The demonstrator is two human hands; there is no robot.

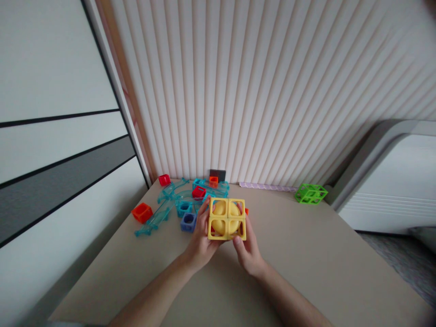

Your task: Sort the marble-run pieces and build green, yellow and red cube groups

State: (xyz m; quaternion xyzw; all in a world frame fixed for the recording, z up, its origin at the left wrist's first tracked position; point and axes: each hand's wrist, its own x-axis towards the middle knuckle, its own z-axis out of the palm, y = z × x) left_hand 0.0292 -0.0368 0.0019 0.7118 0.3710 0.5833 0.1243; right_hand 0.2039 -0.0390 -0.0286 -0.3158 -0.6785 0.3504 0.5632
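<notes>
Both my hands hold a yellow block (pixel 227 219) of open-sided cubes above the table, with rounded yellow surfaces inside its four-window face. My left hand (pixel 200 238) wraps its left side, and my right hand (pixel 250 252) grips the right side with the thumb at the lower edge. Just left of my left hand sit a blue-purple cube (pixel 188 222) and a teal cube (pixel 184 208). A red cube (pixel 199 192) lies behind them. A bit of orange shows beside the block's right edge, mostly hidden.
Clear teal track pieces (pixel 158 219) spread over the left of the table (pixel 306 254). An orange-red cube (pixel 142 212) is at the left edge, a red one (pixel 164 180) at the back. A green lattice block (pixel 310 194) stands far right. A pleated curtain (pixel 238 91) hangs behind.
</notes>
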